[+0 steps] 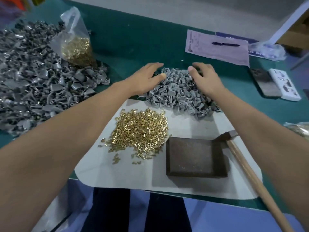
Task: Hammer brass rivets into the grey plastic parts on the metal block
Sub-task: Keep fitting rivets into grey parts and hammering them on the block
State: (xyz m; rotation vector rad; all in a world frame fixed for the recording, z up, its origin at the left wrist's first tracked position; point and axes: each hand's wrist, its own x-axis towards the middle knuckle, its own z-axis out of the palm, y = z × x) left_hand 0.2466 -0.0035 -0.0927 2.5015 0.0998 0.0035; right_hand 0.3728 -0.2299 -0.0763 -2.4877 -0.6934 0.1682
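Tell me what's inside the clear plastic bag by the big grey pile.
The clear plastic bag holds brass rivets, filling its lower half. Its base is hidden behind grey plastic parts.

A green table (133,39) fills the view. Beyond it lies a pale grey floor (184,9). Light is even.

1. Two hands: left hand (145,76), right hand (204,77).
2. One metal block (194,159).
3. One hammer (247,168).
4. One loose pile of brass rivets (140,131).
5. Two piles of grey parts: small pile (180,94), big pile (38,77).
6. One pen (225,44).
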